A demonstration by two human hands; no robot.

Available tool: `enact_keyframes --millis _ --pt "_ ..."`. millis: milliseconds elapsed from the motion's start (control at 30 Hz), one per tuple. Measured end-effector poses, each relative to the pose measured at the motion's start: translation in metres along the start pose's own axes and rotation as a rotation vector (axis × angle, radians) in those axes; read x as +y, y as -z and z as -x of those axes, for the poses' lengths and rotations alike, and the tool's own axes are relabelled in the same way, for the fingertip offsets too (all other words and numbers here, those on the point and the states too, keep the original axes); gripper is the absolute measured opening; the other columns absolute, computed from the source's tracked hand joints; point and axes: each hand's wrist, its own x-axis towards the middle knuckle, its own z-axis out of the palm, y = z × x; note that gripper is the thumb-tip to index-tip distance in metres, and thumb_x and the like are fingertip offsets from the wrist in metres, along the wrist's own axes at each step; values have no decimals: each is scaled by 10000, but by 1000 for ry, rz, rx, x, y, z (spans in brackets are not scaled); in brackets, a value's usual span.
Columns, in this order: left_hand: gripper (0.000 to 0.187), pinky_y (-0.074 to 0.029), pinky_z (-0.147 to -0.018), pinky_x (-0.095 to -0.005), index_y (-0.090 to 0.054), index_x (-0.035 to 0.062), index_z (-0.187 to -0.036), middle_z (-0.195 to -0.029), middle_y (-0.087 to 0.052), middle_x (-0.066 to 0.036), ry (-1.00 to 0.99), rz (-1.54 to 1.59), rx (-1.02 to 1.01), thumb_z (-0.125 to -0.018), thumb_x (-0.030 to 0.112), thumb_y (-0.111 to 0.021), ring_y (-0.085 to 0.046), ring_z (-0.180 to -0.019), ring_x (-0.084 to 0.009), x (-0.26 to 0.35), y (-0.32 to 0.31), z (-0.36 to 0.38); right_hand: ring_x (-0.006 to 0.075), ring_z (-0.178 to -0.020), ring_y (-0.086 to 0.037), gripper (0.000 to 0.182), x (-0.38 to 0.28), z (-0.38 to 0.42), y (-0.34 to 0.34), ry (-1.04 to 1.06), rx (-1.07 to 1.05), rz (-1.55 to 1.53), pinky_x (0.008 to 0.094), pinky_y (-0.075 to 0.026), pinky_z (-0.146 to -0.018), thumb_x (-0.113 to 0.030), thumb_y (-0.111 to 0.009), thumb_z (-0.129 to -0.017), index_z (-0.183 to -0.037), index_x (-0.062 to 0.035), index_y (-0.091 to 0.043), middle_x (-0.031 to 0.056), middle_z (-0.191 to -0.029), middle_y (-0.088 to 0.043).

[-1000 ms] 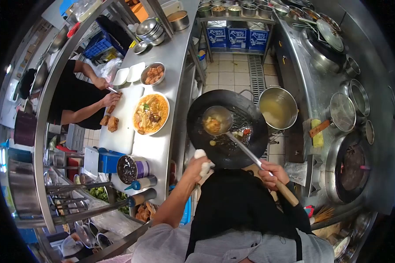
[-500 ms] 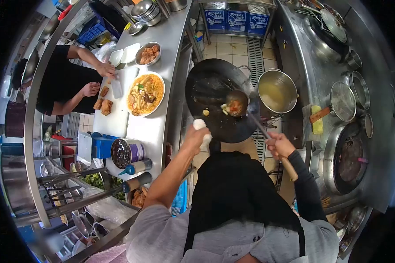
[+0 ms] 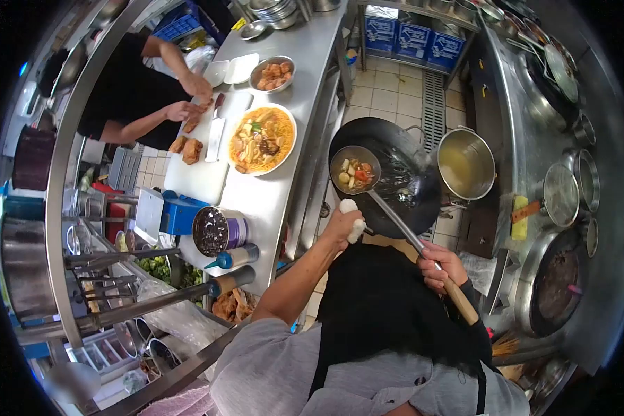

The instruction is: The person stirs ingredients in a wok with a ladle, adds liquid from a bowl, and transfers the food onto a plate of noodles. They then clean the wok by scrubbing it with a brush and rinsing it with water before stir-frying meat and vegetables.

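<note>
My left hand point(image 3: 343, 229) is closed around a bunched white cloth point(image 3: 353, 218) at the near-left rim of a black wok point(image 3: 412, 163). The wok's handle there is hidden by hand and cloth. In my right hand point(image 3: 444, 267) is the wooden handle of a long ladle point(image 3: 399, 220). The ladle's bowl hangs over the left part of the wok, holding mixed food pieces point(image 3: 354, 175), some red and some pale, in sauce. The wok's inside looks dark and wet, tilted slightly.
Left, a steel counter point(image 3: 256, 204) bears a plate of noodles point(image 3: 262, 140), a meat bowl point(image 3: 272, 74), a cleaver point(image 3: 215, 139) and a cutting board point(image 3: 197, 179). A co-worker's hands point(image 3: 191, 104) touch fried meat there. A pot of yellowish liquid point(image 3: 466, 164) stands right of the wok.
The ladle has swung left across the wok and now holds more food. The wok shows little food now. The co-worker's cleaver lies on the board, let go. My view has shifted left.
</note>
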Motion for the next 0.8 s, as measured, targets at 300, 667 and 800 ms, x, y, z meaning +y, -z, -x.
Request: enact_keyframes --millis 300,667,800 --pt "95 -483 -506 -314 -629 51 -884 -757 -606 -38 89 160 -82 -792 75 -627 -621 -673 -156 13 6 13 71 -382 -393 562 -9 -54 -143 222 128 650 232 -331 -330 -80 -529 -942 -1479 -114 -367 4 -644 -478" --pt "365 -531 -678 -295 -516 20 -1203 -1016 -636 -94 -549 47 -104 -875 154 -607 -647 -838 -167 37 10 31 349 -615 -628 636 8 -188 -180 1034 8 1991 390 -487 -571 -41 -581 -860 -1459 -37 -367 191 -741 -629" --pt "457 -534 -732 -325 -495 28 -1262 -1048 -643 -110 -57 96 93 -848 142 -653 -651 -873 -189 40 16 35 452 -785 -620 685 5 -184 -190 943 139 2105 454 -493 -681 -19 -596 -817 -1460 -53 -362 259 -843 -631"
